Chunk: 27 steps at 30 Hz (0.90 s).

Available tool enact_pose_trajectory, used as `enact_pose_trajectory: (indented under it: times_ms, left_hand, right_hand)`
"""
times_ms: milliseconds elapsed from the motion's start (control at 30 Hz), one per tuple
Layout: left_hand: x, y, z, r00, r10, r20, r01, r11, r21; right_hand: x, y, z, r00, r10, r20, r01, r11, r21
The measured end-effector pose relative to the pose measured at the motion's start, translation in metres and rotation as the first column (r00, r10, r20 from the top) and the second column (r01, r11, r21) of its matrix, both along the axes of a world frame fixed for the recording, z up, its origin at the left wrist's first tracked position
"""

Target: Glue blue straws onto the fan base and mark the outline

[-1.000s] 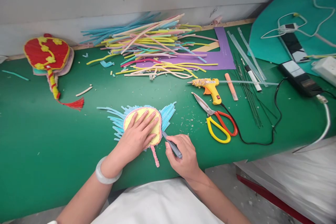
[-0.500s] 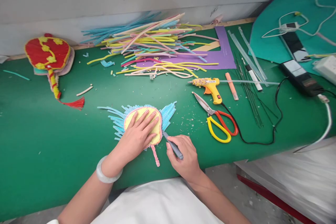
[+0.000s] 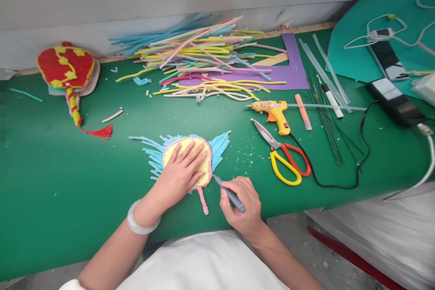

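A yellow fan-shaped piece (image 3: pixel 205 166) with a pink rim and a pink handle (image 3: pixel 203 200) lies on blue strips (image 3: pixel 154 156) that fan out to its left and right. Flat on the yellow face rests my left hand (image 3: pixel 180 172), its fingers spread. My right hand (image 3: pixel 243 204) grips a grey pen (image 3: pixel 234 199), whose tip is at the lower right edge of the piece.
Colourful strips (image 3: pixel 197 54) are piled at the back. To the right lie scissors (image 3: pixel 275 143), a yellow glue gun (image 3: pixel 278 111) with a black cord, and dark wires (image 3: pixel 328 127). A red fan (image 3: pixel 66 70) lies at the left.
The pen in my right hand is tilted lower, and its tip has drawn slightly away from the blue strips, down along the rim. My left hand stays on the yellow piece. The view has shifted slightly.
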State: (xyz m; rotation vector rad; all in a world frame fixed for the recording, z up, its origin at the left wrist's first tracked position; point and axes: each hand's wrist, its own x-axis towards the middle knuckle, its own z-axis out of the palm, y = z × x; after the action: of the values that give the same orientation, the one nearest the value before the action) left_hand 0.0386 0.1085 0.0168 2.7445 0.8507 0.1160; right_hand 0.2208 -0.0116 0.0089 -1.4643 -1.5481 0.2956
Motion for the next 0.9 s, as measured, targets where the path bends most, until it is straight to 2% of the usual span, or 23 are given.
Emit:
enact_pose_trajectory:
  times_ms: [333,667,900]
  left_hand:
    - [0.0006,-0.0005,0.0004,1.000,0.004,-0.006,-0.004,1.000,0.004]
    - [-0.0012,0.0002,-0.0026,1.000,-0.004,-0.017,0.004,1.000,0.005]
    - [-0.0006,-0.0009,-0.0009,0.999,0.004,-0.036,-0.004,1.000,0.003]
  right_hand:
    - [-0.0007,-0.0005,0.0009,1.000,0.026,0.010,-0.026,0.999,-0.021]
    - [-0.0006,0.0000,-0.0010,1.000,0.025,0.012,-0.025,1.000,0.000]
    - [0.0018,-0.0007,0.0042,1.000,0.010,-0.028,-0.009,1.000,0.028]
